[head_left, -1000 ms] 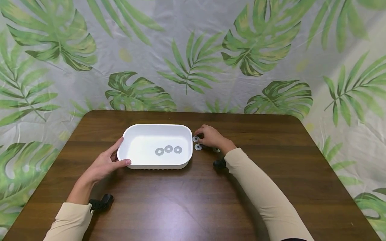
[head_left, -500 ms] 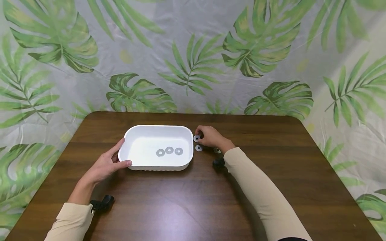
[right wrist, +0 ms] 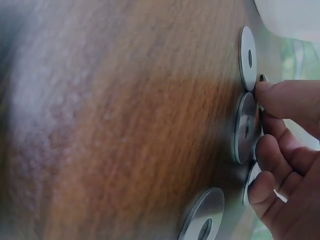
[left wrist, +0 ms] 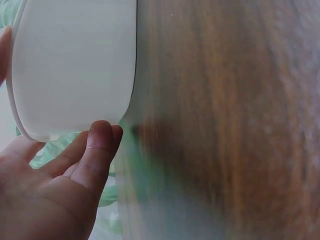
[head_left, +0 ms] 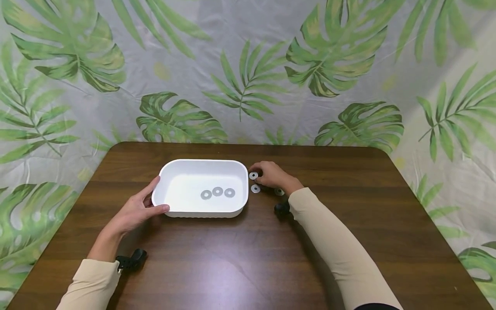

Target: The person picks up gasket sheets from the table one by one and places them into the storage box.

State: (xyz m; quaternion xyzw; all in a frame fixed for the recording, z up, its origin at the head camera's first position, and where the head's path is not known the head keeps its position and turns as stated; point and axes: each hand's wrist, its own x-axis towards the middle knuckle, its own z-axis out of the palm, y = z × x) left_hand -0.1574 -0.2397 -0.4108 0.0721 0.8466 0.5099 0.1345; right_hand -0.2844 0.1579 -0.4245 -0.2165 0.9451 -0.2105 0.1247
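Observation:
A white plastic tub (head_left: 193,206) sits on the table with three flat metal washers (head_left: 206,195) on its floor. My left hand (head_left: 133,211) grips its left end, thumb on the near rim; in the left wrist view the fingers (left wrist: 92,160) press its outer wall. Just beyond the tub's right end, my right hand (head_left: 271,175) pinches a washer (head_left: 253,175) at its edges, flat on the table. Nearer me lies another washer (head_left: 255,188). One more washer (head_left: 279,192) is partly hidden under the right wrist. The right wrist view has several washers (right wrist: 247,55) beside the fingers.
The brown wooden table (head_left: 232,258) has rounded far corners. Behind it hangs a leaf-patterned cloth (head_left: 248,77). Black straps with small devices (head_left: 133,259) are worn on both wrists.
The washer under my right fingers has slid slightly toward the table's far edge, with the fingertips on it. My left hand and the tub keep their places.

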